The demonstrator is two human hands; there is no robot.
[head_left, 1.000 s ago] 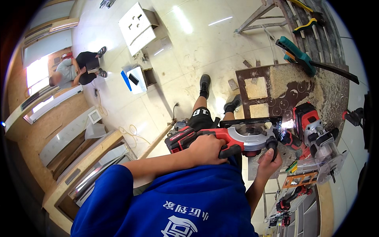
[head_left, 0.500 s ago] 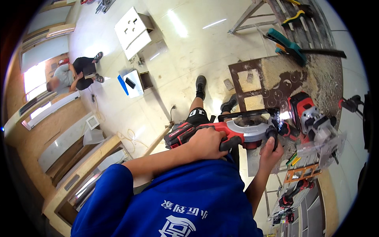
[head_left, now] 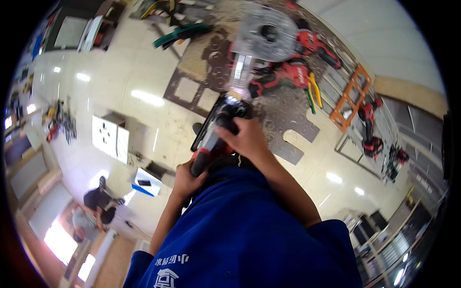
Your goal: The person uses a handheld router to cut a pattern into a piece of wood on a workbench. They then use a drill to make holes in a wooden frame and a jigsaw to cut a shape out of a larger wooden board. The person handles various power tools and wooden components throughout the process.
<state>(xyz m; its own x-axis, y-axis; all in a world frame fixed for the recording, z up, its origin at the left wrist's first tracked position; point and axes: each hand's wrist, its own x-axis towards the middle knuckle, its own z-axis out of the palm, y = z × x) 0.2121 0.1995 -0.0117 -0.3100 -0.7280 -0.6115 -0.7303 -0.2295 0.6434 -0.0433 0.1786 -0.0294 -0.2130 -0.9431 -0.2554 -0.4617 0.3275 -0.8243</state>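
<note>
A red, black and grey cordless circular saw [head_left: 208, 143] is held in front of my waist, angled away from me. My left hand [head_left: 187, 178] is closed around its rear handle. My right hand [head_left: 246, 138] grips the black knob-like front handle [head_left: 228, 121]. The dark base plate [head_left: 203, 130] runs along the saw's left side, and a small light glows at its front end. My body and hands hide the battery end. Beyond the saw lies a dusty brown patterned board [head_left: 218, 57] with square cutouts. A power tool with a clear plastic round piece [head_left: 270, 30] is on it.
Red power tools [head_left: 293, 74], yellow-green pliers [head_left: 314, 90] and an orange frame-shaped tool [head_left: 349, 98] lie at the right. A green-handled tool [head_left: 182, 34] is at the far side. A white cut-out box [head_left: 109, 137] stands left on the floor. A person [head_left: 89, 216] sits farther left.
I have turned to the right, so the board and tools now lie ahead. The saw has swung from lying crosswise to pointing away from me, with both hands still on it.
</note>
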